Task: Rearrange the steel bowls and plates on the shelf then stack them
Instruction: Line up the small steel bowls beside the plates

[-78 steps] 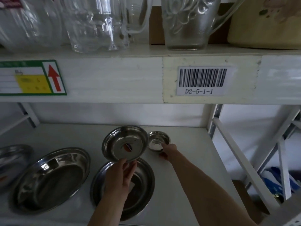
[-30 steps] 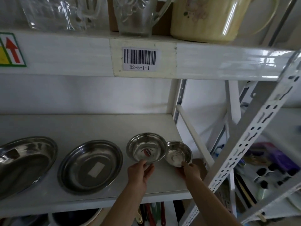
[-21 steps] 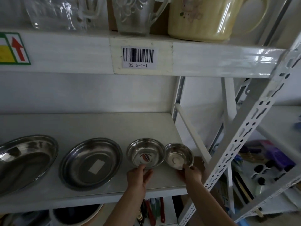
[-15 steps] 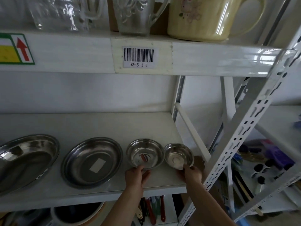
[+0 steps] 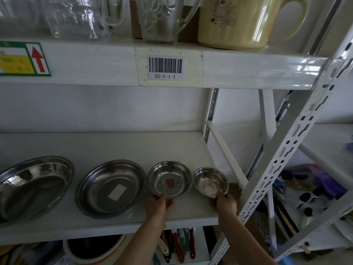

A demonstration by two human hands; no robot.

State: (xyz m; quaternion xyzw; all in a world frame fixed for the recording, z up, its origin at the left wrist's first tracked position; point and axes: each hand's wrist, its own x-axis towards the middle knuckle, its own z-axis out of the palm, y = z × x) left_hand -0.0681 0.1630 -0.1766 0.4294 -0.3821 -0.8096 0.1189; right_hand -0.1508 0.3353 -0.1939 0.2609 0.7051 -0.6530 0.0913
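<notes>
At 6 o'clock, the left hand (image 5: 157, 204) pinches the near rim of the middle bowl (image 5: 169, 181), and the right hand (image 5: 223, 204) pinches the small bowl (image 5: 210, 182). Both sit on the shelf (image 5: 114, 144). Farther left, at 9 o'clock, lie two plates (image 5: 110, 187); all look light, hard and slippery, so hold the rims.

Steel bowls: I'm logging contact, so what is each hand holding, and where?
Left hand grips the medium bowl at its near rim; right hand the small bowl likewise. Both rest on the shelf.
</notes>
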